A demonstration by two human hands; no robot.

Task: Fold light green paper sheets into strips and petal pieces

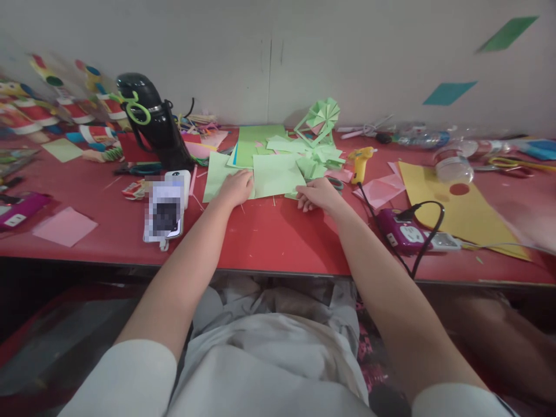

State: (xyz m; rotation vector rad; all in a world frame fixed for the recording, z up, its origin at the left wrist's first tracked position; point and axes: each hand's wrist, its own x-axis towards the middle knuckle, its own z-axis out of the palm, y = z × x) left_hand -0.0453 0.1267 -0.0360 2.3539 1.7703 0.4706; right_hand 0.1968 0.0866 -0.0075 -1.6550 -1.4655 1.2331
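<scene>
A light green paper sheet point(278, 175) lies in front of me, between my hands. Its lower right corner is pinched by my right hand point(319, 194), whose other fingers curl below. My left hand point(237, 187) is at the sheet's left edge, fingers bent inward; what its fingertips hold, if anything, is hidden. Under my left hand lies another light green sheet point(216, 174). Behind are a stack of green paper point(256, 139) and folded green pieces point(313, 165). A folded green paper wheel on a stand point(324, 116) rises at the back.
On the red table point(282, 243), a black bottle point(152, 121) and a phone point(167, 208) are to the left. At the right are a yellow glue gun point(360, 164), a purple power strip point(402, 231) with cables, yellow paper point(460, 214) and plastic bottles point(452, 165).
</scene>
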